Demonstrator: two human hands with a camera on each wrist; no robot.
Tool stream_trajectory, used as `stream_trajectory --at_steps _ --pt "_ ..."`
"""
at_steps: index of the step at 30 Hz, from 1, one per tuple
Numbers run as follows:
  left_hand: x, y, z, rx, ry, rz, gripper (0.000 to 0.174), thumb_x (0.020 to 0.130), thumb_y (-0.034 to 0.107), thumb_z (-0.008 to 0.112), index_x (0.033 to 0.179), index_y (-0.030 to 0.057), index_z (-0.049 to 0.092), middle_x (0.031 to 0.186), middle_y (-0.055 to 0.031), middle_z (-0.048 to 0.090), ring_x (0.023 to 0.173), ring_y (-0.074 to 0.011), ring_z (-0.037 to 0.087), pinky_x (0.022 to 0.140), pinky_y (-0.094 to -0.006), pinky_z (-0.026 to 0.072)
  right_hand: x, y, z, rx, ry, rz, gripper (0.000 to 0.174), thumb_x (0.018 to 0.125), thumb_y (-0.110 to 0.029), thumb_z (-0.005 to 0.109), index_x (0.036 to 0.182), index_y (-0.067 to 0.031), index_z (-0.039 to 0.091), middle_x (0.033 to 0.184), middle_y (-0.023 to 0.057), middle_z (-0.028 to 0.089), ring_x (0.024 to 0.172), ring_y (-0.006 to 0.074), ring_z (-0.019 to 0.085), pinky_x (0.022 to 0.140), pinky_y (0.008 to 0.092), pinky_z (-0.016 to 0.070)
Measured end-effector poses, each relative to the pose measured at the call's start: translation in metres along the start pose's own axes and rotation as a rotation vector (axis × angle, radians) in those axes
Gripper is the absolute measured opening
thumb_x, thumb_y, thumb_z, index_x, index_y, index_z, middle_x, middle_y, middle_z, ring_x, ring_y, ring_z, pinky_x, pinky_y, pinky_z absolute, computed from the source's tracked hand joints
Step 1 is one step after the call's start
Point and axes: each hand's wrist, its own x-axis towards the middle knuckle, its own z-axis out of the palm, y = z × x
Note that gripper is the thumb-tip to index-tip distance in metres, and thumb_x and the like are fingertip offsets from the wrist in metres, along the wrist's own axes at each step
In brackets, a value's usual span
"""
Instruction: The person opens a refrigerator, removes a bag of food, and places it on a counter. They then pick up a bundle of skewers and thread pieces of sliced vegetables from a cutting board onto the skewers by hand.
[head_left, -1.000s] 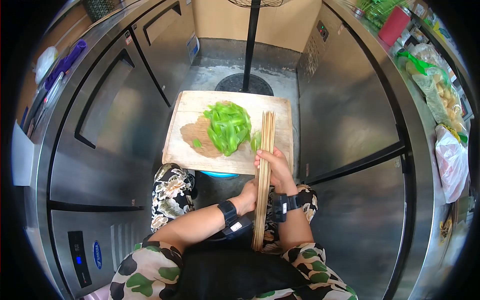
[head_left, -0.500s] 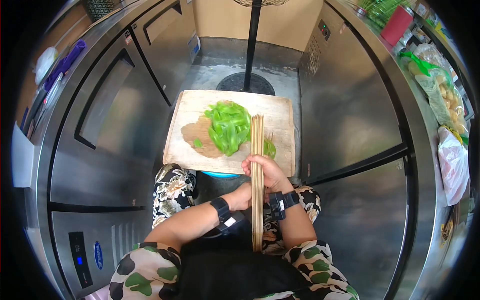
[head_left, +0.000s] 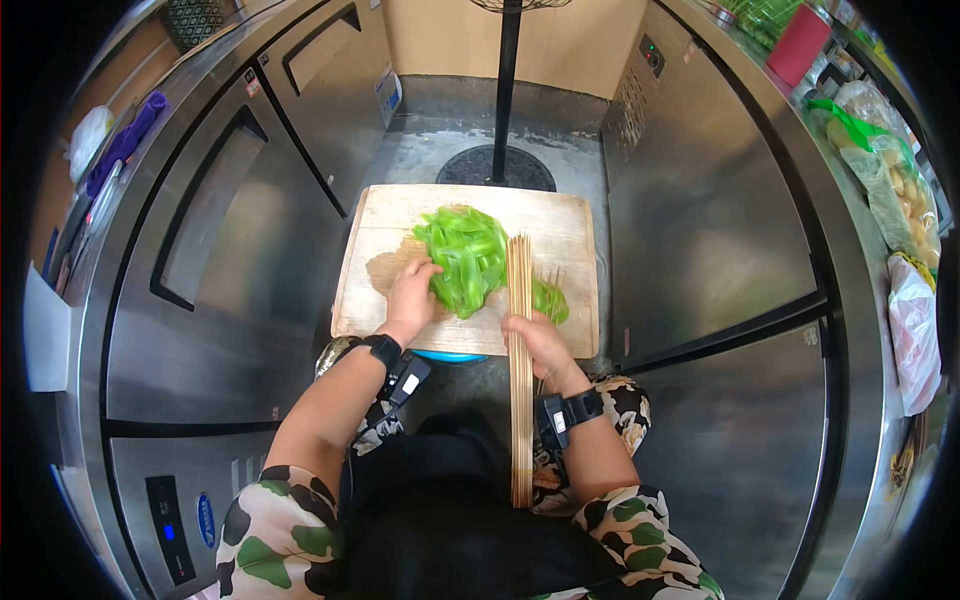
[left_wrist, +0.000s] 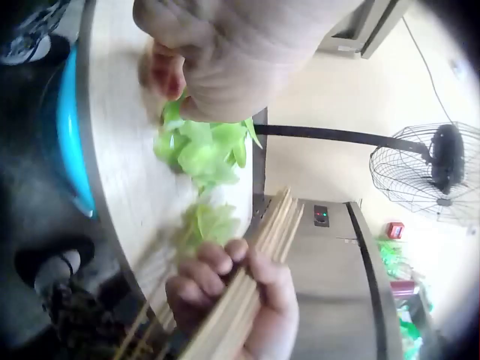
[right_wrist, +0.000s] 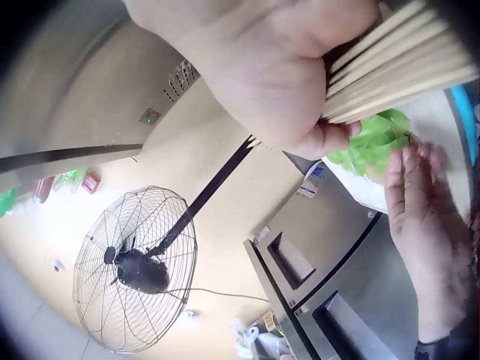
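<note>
A heap of green vegetable slices [head_left: 462, 262] lies on the wooden cutting board [head_left: 370, 215]. My left hand [head_left: 410, 300] is at the heap's left side, fingertips right at the slices; in the right wrist view its fingers [right_wrist: 409, 180] look fairly straight. My right hand [head_left: 540, 342] grips a long bundle of thin wooden skewers [head_left: 520, 400], thumb across it. The bundle points away from me over the board's near edge. Just right of it, more green slices [head_left: 550, 300] sit on the board with skewer tips standing out of them.
Steel fridge cabinets stand on the left [head_left: 200, 330] and right [head_left: 710, 200]. Behind the board rises the black pole [head_left: 507, 100] of a wire-cage fan [right_wrist: 139, 266]. Under the board shows a blue rim [head_left: 450, 357]. Bags [head_left: 910, 330] and a red bottle [head_left: 800, 45] crowd the right counter.
My left hand has left the skewer bundle beside my right hand and moved forward and left to the heap. The right hand keeps its grip; the bundle first shifted left, then stayed nearly in place.
</note>
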Motion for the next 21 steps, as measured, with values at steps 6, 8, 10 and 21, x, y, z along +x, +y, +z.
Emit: stream_trajectory --at_steps 6,8,10,21 --pt "0.014 0.008 -0.007 0.261 -0.121 0.018 0.031 0.064 0.000 0.065 0.093 0.0094 0.057 0.096 -0.0090 0.057 0.095 -0.0300 0.052 0.083 -0.0378 0.0428 0.003 0.002 -0.007 -0.030 -0.016 0.016 0.026 0.075 -0.012 0.058 0.096 0.0022 0.055 0.081 0.0068 0.058 0.072 0.0157 0.056 0.063 0.0282 0.0456" --pt "0.015 0.004 -0.010 0.338 -0.142 0.069 0.026 0.064 0.003 0.066 0.087 0.0095 0.058 0.091 -0.0083 0.058 0.093 -0.0292 0.052 0.081 -0.0370 0.0438 -0.002 -0.003 -0.005 -0.038 -0.024 0.018 0.027 0.075 -0.011 0.059 0.098 0.0030 0.055 0.083 0.0072 0.059 0.074 0.0158 0.057 0.064 0.0290 0.0468" --pt "0.015 -0.001 -0.014 0.368 -0.177 0.099 0.023 0.064 0.004 0.066 0.085 0.0098 0.060 0.085 -0.0075 0.059 0.088 -0.0301 0.054 0.078 -0.0375 0.0449 -0.003 -0.005 -0.004 -0.019 -0.017 0.022 0.028 0.075 -0.009 0.059 0.100 0.0031 0.055 0.085 0.0079 0.059 0.076 0.0161 0.058 0.065 0.0296 0.0478" --pt "0.022 0.014 -0.027 -1.106 -0.376 -0.779 0.013 0.083 0.017 0.065 0.091 0.0084 0.060 0.080 0.0029 0.059 0.071 -0.0074 0.055 0.065 -0.0216 0.0472 -0.008 -0.010 -0.002 0.101 -0.091 0.037 0.027 0.075 -0.008 0.068 0.099 -0.0044 0.058 0.083 0.0034 0.060 0.071 0.0122 0.057 0.061 0.0248 0.0479"
